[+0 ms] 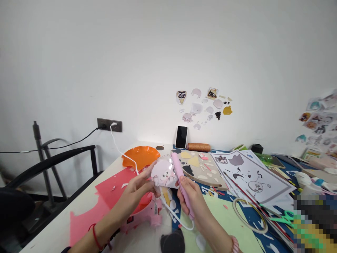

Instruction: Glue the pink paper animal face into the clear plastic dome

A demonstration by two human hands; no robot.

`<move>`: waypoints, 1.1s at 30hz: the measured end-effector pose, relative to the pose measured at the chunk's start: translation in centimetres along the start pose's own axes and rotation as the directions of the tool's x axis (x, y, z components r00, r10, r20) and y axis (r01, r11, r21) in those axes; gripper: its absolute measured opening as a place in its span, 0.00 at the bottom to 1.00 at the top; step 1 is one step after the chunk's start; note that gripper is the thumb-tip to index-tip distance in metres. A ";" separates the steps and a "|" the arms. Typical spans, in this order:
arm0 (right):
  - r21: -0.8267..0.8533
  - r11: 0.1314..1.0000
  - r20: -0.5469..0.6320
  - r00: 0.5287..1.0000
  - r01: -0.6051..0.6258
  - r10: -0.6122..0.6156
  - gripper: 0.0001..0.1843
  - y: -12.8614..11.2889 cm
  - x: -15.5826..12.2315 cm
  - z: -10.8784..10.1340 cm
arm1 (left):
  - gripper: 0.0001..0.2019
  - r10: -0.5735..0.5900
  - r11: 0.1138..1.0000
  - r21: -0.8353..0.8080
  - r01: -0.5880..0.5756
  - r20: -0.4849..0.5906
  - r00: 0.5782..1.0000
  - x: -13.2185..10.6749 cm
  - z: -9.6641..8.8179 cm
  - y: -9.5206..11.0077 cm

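My left hand is closed around a clear, glossy rounded piece with a pale pink lamb picture in it. My right hand grips a pink wand-shaped tool, its upper end resting against or just in front of the clear piece's right edge; whether they touch I cannot tell. A white cord loops under the hands to the wand's lower end. Below my left hand lies a pink toy-like object, partly hidden by my forearm. A dark grey cat-head-shaped piece lies at the front.
An orange wavy-edged dish and red paper lie left. Behind are a phone, a thread spool and a board of cut-outs. Right are printed sheets, a tape roll and green scissors.
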State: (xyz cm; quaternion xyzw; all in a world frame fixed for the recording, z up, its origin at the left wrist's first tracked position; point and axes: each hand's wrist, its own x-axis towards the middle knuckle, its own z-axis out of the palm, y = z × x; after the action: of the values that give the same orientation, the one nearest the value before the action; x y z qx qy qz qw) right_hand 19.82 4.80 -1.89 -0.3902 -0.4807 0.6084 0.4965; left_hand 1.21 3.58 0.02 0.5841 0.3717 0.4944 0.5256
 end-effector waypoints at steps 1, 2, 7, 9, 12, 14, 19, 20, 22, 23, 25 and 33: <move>0.000 1.000 -0.001 1.000 0.002 -0.002 0.27 0.0 0.0 0.0 | 0.34 0.010 1.000 0.006 -0.010 0.000 1.000 0.0 0.0 -0.1; 0.001 1.000 -0.002 1.000 0.003 -0.003 0.27 0.0 0.0 0.0 | 0.35 0.018 1.000 0.011 -0.018 0.002 1.000 0.0 0.0 -0.2; 0.006 1.000 -0.003 1.000 0.008 -0.008 0.27 0.2 0.0 -0.2 | 0.36 0.022 1.000 -0.015 -0.022 -0.005 1.000 -0.1 0.1 -0.7; 0.007 1.000 -0.002 1.000 0.009 -0.009 0.27 0.2 0.1 -0.2 | 0.36 0.015 1.000 -0.014 -0.015 -0.024 1.000 -0.1 0.1 -0.8; -0.002 1.000 -0.009 1.000 0.015 -0.015 0.27 0.3 0.1 -0.1 | 0.38 -0.005 0.999 -0.054 0.004 -0.016 1.000 0.3 0.0 -1.0; -0.012 1.000 -0.017 1.000 0.011 -0.011 0.27 0.3 0.2 -0.1 | 0.45 -0.018 0.992 -0.125 0.021 0.026 1.000 0.7 -0.1 -1.1; -0.011 1.000 -0.015 1.000 -0.002 0.002 0.28 0.2 0.1 -0.1 | 0.41 -0.057 0.988 -0.147 0.051 -0.035 0.998 1.0 0.4 -0.8; -0.008 1.000 -0.011 1.000 -0.003 0.003 0.28 0.2 0.1 -0.1 | 0.38 -0.049 0.990 -0.132 0.041 -0.058 0.997 0.8 0.6 -0.8; -0.003 1.000 -0.005 1.000 -0.004 0.004 0.28 0.2 0.1 -0.1 | 0.35 -0.038 0.995 -0.092 0.030 -0.092 0.995 0.3 0.8 -0.7; 0.001 1.000 -0.002 1.000 -0.003 0.003 0.28 0.3 0.1 0.0 | 0.35 -0.039 0.997 -0.070 0.032 -0.109 0.993 0.1 0.8 -0.7; 0.008 1.000 0.008 1.000 -0.001 0.001 0.28 0.3 0.0 0.0 | 0.36 -0.045 0.998 -0.038 0.040 -0.150 0.988 -0.1 0.9 -0.7; 0.032 0.999 0.029 1.000 -0.001 0.000 0.29 0.5 0.1 0.4 | 0.36 0.007 0.999 0.051 0.009 -0.300 0.954 -0.2 1.5 -0.9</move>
State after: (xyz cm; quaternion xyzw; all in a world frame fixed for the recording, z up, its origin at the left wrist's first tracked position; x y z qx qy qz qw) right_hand 19.31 4.83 -2.32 -0.3735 -0.4777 0.6217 0.4957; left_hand 2.70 3.21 -0.83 0.5155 0.4604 0.5671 0.4480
